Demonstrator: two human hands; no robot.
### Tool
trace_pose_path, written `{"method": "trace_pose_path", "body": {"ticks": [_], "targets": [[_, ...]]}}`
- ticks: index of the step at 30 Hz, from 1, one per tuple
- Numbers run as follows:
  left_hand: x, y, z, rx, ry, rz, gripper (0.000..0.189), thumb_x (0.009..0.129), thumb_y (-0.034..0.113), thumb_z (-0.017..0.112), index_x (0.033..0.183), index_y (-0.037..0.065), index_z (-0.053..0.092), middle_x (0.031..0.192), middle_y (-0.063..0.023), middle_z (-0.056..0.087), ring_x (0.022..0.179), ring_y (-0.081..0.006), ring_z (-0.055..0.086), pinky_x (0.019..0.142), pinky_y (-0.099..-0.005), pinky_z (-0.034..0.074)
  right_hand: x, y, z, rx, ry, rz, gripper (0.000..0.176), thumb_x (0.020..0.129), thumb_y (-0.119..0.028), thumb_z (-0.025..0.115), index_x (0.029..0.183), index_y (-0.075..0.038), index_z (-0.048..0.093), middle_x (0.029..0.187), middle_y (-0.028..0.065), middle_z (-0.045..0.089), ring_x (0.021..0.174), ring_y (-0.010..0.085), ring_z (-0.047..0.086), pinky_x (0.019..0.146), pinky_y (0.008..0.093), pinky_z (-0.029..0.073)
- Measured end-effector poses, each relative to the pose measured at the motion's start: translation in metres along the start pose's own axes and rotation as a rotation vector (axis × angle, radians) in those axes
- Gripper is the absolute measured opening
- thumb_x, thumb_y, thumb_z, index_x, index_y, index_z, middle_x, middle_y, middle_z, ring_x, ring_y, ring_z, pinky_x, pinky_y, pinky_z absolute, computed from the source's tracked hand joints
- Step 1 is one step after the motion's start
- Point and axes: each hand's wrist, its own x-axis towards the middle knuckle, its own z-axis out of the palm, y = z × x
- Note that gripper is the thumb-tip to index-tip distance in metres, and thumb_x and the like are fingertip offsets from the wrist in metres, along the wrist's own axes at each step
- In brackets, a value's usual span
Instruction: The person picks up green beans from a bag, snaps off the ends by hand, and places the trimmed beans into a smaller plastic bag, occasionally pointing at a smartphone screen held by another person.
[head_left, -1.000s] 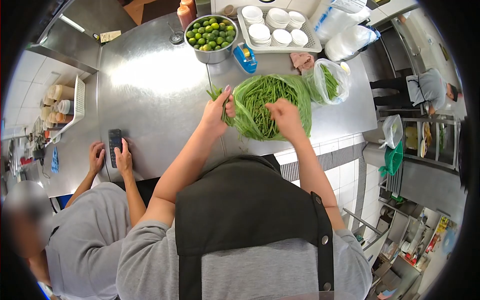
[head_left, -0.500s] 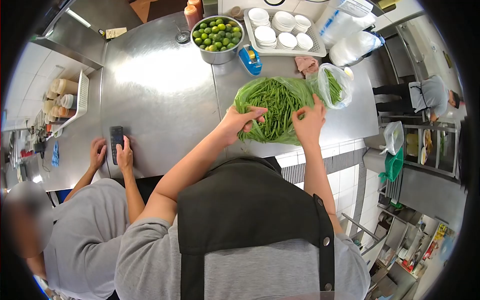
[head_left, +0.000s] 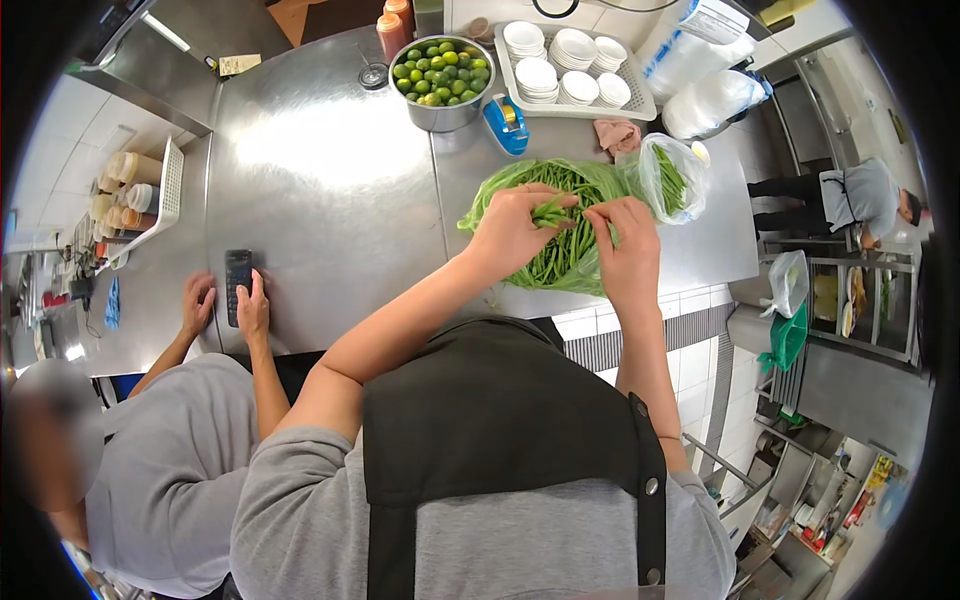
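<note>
Over a pile of green beans (head_left: 553, 262) in an opened green plastic bag (head_left: 486, 192), my left hand (head_left: 515, 232) is closed around a small bunch of beans whose ends stick out past the fingers. Close beside it, my right hand (head_left: 630, 245) pinches with thumb and fingertips at what looks like a green bean; the fingers partly cover it. A smaller clear plastic bag (head_left: 692, 190) with more green beans stands just beyond my right hand.
A steel pot of limes (head_left: 440, 118), a blue tape dispenser (head_left: 506, 130), a tray of white dishes (head_left: 645, 103) and a pink cloth (head_left: 617, 135) line the back. On the left, a co-worker's hand (head_left: 254, 305) touches a black phone (head_left: 238, 275). Another person (head_left: 860, 195) stands far right.
My left hand has moved right and over the pile, and now has a bunch of beans in it. The right hand has come nearer the left, its fingers pinching.
</note>
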Motion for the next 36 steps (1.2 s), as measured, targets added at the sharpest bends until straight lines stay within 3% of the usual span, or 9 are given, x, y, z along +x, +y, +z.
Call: {"method": "trace_pose_path", "body": {"ticks": [5,8,9,15,24,27,30,33,36], "targets": [[-0.006,0.008,-0.009,0.008,-0.087,-0.168,0.019,0.081,0.008,0.081,0.1,0.008,0.079,0.083,-0.0107,0.076,0.068,-0.0209,0.068,0.067,-0.033,0.054,-0.005,0.001,0.004,0.366,-0.132,0.219,0.006,0.095,-0.005,0.065,0.09,-0.001,0.064,0.085,0.0083,0.06,0.084,0.0242,0.058,0.076,0.0349,0.045],[-0.007,0.002,-0.012,-0.049,-0.044,-0.21,0.014,0.084,0.009,0.08,0.098,0.006,0.079,0.081,-0.0078,0.077,0.064,-0.0145,0.064,0.062,-0.0291,0.051,-0.009,0.0,0.009,1.279,0.097,0.505,0.016,0.1,-0.006,0.062,0.084,-0.002,0.062,0.084,0.0043,0.059,0.083,0.0158,0.055,0.075,0.0304,0.045],[-0.008,0.0,-0.013,-0.115,-0.019,-0.284,0.013,0.085,0.01,0.079,0.097,0.004,0.079,0.081,-0.0066,0.077,0.063,-0.0116,0.061,0.059,-0.0269,0.049,-0.004,-0.006,0.005,1.309,0.16,0.526,0.023,0.103,-0.013,0.06,0.083,-0.003,0.061,0.083,0.002,0.058,0.08,0.0121,0.053,0.072,0.0287,0.045],[0.005,-0.012,-0.032,-0.767,0.129,-0.574,0.019,0.09,0.012,0.078,0.102,-0.001,0.071,0.091,-0.0076,0.075,0.054,-0.0023,0.041,0.048,-0.0196,0.032,-0.033,0.061,0.04,0.574,-0.414,0.615,0.029,0.104,-0.024,0.059,0.089,0.0,0.061,0.08,0.0021,0.056,0.071,0.0127,0.051,0.067,0.0288,0.045],[0.003,-0.021,-0.037,-0.91,0.216,-0.573,0.025,0.092,0.013,0.076,0.11,-0.002,0.066,0.099,-0.0115,0.073,0.054,-0.0031,0.041,0.048,-0.0208,0.032,-0.024,-0.021,0.063,0.585,-0.071,0.243,0.005,0.093,-0.005,0.069,0.094,-0.001,0.067,0.084,0.0082,0.062,0.075,0.0183,0.058,0.069,0.0302,0.047],[-0.002,-0.035,-0.035,-0.947,0.294,-0.626,0.026,0.091,0.012,0.077,0.11,-0.003,0.066,0.097,-0.014,0.075,0.054,-0.0042,0.043,0.049,-0.0218,0.034,-0.016,-0.03,0.055,0.59,-0.054,-0.032,0.005,0.091,-0.002,0.069,0.096,0.0,0.067,0.085,0.0118,0.063,0.076,0.0243,0.06,0.069,0.032,0.049],[-0.008,-0.058,-0.041,-1.016,0.343,-0.732,0.025,0.092,0.013,0.075,0.11,-0.001,0.064,0.1,-0.0122,0.073,0.057,-0.005,0.046,0.051,-0.0215,0.037,-0.008,-0.021,0.056,0.556,-0.116,0.021,0.006,0.092,-0.005,0.068,0.094,0.001,0.069,0.083,0.0107,0.065,0.076,0.0249,0.062,0.071,0.0329,0.049],[-0.013,-0.069,-0.046,-1.168,0.295,-0.831,0.021,0.095,0.014,0.072,0.109,0.002,0.063,0.096,-0.0082,0.07,0.063,-0.007,0.05,0.053,-0.0214,0.041,0.004,0.04,0.069,0.274,-0.52,0.176,0.015,0.095,-0.014,0.066,0.098,0.0,0.07,0.083,0.013,0.065,0.076,0.028,0.062,0.073,0.0387,0.05],[-0.022,-0.078,-0.049,-1.319,0.203,-0.933,0.016,0.097,0.015,0.068,0.108,0.004,0.062,0.089,-0.0047,0.065,0.068,-0.0091,0.054,0.056,-0.0219,0.045,0.028,0.07,0.079,0.072,-0.567,0.273,0.025,0.094,-0.024,0.066,0.097,0.0,0.072,0.091,0.0207,0.065,0.092,0.0397,0.064,0.083,0.0479,0.049]]}}
